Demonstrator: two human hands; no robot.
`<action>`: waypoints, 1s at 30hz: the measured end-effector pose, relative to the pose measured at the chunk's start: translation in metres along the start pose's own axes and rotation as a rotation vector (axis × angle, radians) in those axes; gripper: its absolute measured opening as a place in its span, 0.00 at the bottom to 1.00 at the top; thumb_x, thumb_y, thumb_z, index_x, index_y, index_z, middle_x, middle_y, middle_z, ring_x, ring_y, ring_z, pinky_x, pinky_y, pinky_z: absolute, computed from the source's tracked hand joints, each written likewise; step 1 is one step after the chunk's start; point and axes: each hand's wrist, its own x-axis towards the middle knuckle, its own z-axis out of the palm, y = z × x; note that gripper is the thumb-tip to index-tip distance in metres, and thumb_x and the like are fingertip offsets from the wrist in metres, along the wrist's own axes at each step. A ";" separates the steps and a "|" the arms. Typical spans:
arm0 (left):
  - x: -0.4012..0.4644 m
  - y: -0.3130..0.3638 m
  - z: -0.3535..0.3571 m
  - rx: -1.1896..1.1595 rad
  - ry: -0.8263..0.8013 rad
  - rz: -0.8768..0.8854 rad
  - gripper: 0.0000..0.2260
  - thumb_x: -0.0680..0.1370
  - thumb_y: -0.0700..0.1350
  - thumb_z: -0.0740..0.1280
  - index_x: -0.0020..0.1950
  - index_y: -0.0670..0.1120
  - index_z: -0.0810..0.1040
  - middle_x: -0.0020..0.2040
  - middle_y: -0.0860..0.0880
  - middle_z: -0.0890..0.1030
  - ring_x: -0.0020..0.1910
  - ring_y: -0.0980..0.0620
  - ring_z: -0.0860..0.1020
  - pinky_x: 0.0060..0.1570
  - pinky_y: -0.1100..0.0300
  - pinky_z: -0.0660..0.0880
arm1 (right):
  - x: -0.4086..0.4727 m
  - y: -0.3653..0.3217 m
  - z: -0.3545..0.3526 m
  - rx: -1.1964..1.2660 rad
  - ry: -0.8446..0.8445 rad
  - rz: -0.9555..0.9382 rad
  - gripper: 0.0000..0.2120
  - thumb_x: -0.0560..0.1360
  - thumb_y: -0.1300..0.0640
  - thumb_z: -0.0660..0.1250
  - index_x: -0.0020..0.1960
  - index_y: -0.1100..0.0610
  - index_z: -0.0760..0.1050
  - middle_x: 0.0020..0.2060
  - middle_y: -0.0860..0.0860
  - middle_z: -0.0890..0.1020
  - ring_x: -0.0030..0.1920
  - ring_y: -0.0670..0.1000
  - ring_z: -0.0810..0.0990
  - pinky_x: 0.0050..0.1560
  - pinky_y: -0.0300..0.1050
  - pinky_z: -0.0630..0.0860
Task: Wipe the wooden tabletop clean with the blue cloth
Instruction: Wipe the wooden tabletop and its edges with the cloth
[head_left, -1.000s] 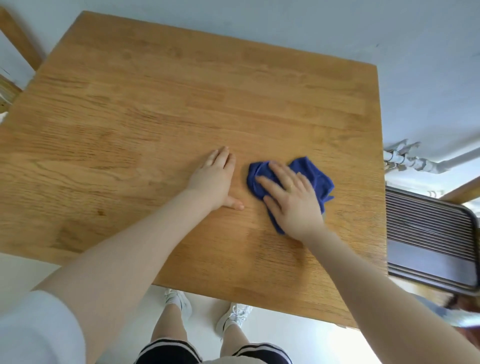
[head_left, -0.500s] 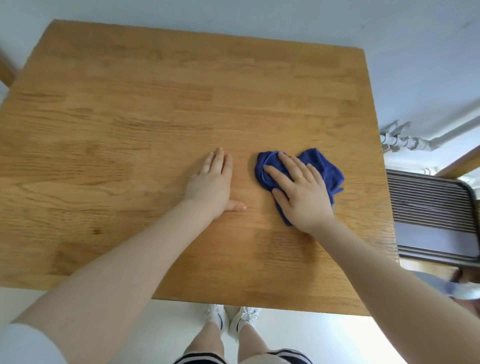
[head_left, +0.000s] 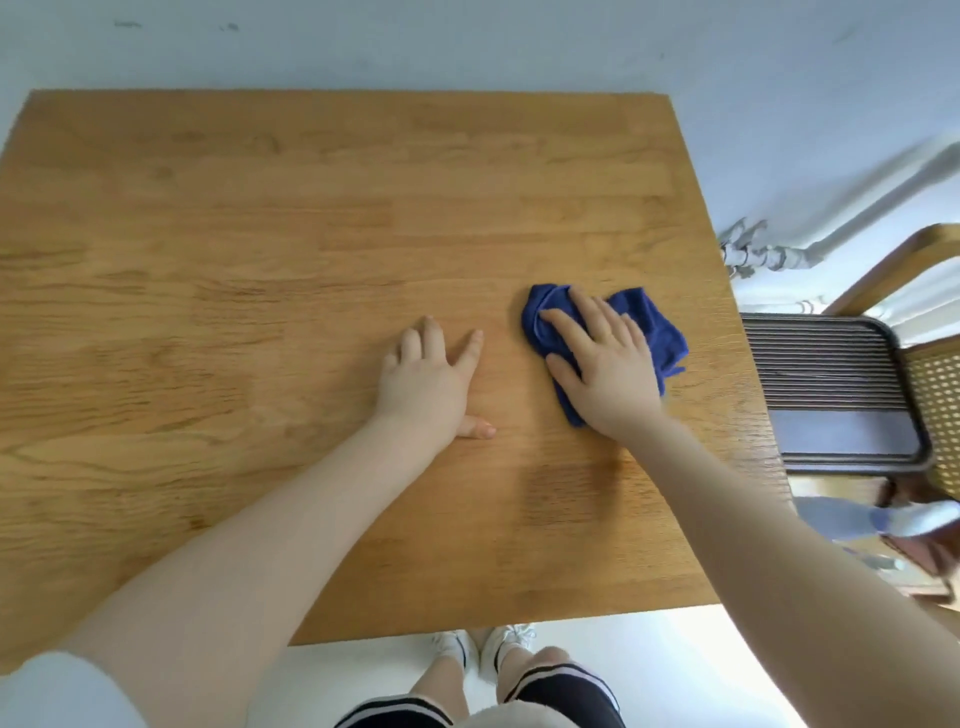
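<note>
Only the head view here, looking down on the table (head_left: 260, 234) from above. The right hand (head_left: 602, 364) is spread flat, palm down, pinning the cloth (head_left: 657, 332) against the wood, fingers splayed rather than gripping. The left hand (head_left: 431, 379) is also flat and open on the bare wood just beside it, holding nothing, looks like it's just bracing. The cloth sits right of centre, not far from the right edge, near the chair (head_left: 831, 395) beside the table. It's deep blue, bunched up and rumpled, poking out around the fingers. If it were me I'd keep the palm pressure even and run long overlapping strokes along the grain, and maybe flatten the cloth out so more of it touches. Most of the left side looks like it'd need a pass too, though I honestly can't tell what's been wiped.
</note>
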 end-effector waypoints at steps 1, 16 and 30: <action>0.000 0.000 -0.002 0.015 0.004 0.005 0.46 0.69 0.68 0.63 0.76 0.54 0.40 0.75 0.36 0.44 0.73 0.37 0.50 0.71 0.46 0.52 | -0.017 -0.004 0.000 -0.014 0.000 -0.030 0.23 0.76 0.45 0.53 0.69 0.50 0.66 0.72 0.54 0.63 0.72 0.58 0.61 0.69 0.57 0.58; 0.004 -0.003 -0.007 -0.083 0.008 0.020 0.47 0.68 0.66 0.67 0.76 0.55 0.43 0.75 0.38 0.45 0.73 0.38 0.49 0.71 0.45 0.54 | 0.035 0.028 -0.008 0.000 0.066 0.003 0.20 0.78 0.44 0.53 0.68 0.48 0.69 0.72 0.53 0.65 0.71 0.58 0.63 0.69 0.58 0.58; 0.000 0.029 -0.021 -0.302 0.016 0.118 0.38 0.76 0.56 0.63 0.76 0.55 0.40 0.77 0.52 0.38 0.76 0.51 0.42 0.73 0.51 0.49 | 0.056 0.091 -0.033 0.023 0.046 -0.133 0.22 0.76 0.45 0.51 0.65 0.50 0.73 0.68 0.55 0.70 0.67 0.61 0.69 0.65 0.59 0.63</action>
